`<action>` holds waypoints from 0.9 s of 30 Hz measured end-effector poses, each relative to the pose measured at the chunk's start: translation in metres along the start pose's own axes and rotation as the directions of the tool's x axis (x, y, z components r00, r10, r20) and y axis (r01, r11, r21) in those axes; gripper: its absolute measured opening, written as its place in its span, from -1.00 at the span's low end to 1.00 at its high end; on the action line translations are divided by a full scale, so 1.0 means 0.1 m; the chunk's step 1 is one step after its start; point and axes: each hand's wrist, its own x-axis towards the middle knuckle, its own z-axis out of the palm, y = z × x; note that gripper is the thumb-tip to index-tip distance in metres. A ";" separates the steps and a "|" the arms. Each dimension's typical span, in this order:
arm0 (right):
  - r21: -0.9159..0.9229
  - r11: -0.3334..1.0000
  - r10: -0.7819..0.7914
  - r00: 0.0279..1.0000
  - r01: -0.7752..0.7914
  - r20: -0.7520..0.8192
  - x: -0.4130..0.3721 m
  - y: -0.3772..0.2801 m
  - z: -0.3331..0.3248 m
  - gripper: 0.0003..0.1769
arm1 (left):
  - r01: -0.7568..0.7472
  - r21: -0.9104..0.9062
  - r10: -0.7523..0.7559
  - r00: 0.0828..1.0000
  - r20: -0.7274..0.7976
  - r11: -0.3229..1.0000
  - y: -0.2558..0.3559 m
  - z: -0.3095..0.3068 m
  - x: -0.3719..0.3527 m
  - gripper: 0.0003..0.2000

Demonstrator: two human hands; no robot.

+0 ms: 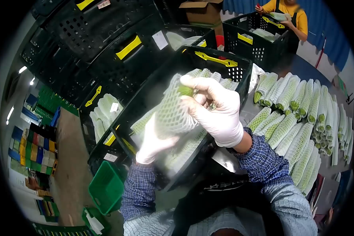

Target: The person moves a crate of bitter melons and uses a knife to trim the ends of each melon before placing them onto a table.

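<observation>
Above a dark crate [246, 72], both my white-gloved hands are on a long green vegetable [186, 90] in a white foam net sleeve [171, 106]. From below, my left hand [157, 137] is wrapped round the sleeve, somewhat blurred. My right hand [220, 112] is closed at the vegetable's upper end, its fingertips at the sleeve's edge where bare green shows. Just what the right fingers pinch is partly hidden. Under my hands, more net-sleeved vegetables [185, 151] lie in the crate.
Rows of net-sleeved vegetables [291, 92] cover the table to the right. Dark crates with yellow handles [128, 48] stack up on the left. A green basket [106, 187] stands at lower left. Across from me, a person in a yellow shirt [301, 21] handles a vegetable beside another crate [240, 47].
</observation>
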 end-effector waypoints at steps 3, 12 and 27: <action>0.040 0.998 -0.037 0.997 0.039 -0.065 0.01 -0.05 0.05 -0.63 | -0.006 0.015 0.006 1.000 -0.006 1.000 -0.03 -0.03 0.00 -0.05; -0.501 0.599 -0.613 0.761 0.624 0.214 -0.07 -0.02 0.07 -0.78 | -0.032 -0.155 0.040 0.998 0.050 0.987 -0.11 -0.12 0.02 -0.02; -0.463 0.656 -0.327 0.777 0.597 0.539 -0.43 -0.05 0.30 -0.65 | 0.108 -0.338 -0.100 0.994 0.043 0.935 -0.31 -0.38 -0.17 -0.49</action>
